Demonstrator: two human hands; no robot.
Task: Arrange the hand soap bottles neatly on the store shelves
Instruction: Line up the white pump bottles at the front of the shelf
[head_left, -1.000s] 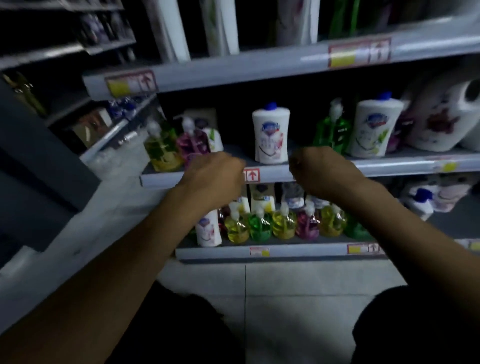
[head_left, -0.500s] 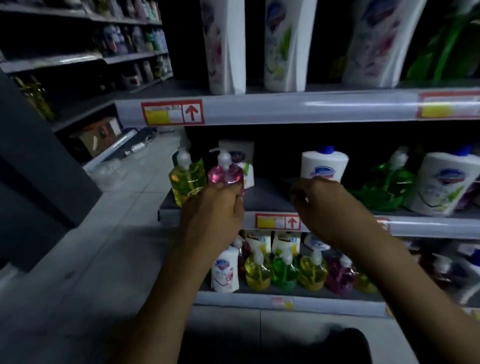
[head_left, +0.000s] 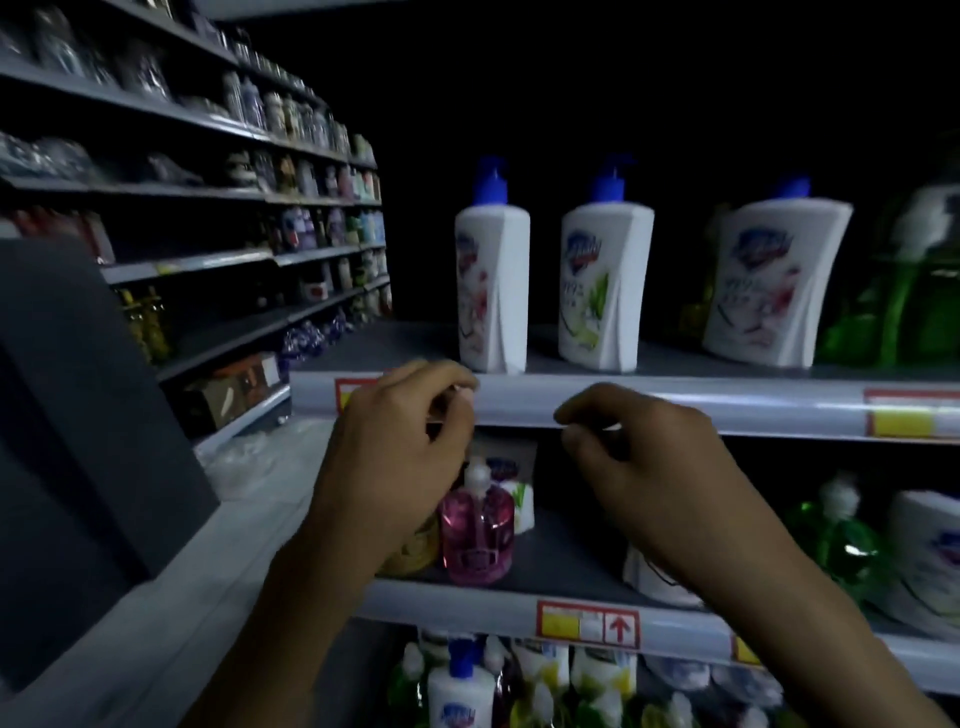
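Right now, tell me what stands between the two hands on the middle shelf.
In the head view, a pink pump bottle stands between the left hand and right hand, with a white carton behind it.

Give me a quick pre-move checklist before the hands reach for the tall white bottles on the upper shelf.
1. Left hand free: ok, fingers curled, holding nothing visible.
2. Right hand free: ok, fingers loosely curled, no bottle in it.
3. Left tall white bottle upright: ok, standing near the upper shelf edge.
4. Middle tall white bottle upright and lined up: ok, beside the first, with a gap between them.
5. Right tall white bottle straight: not ok, looks tilted and set apart from the pair.
6. Pink bottle on the shelf below is stable: ok, upright; the one behind the left hand cannot tell.
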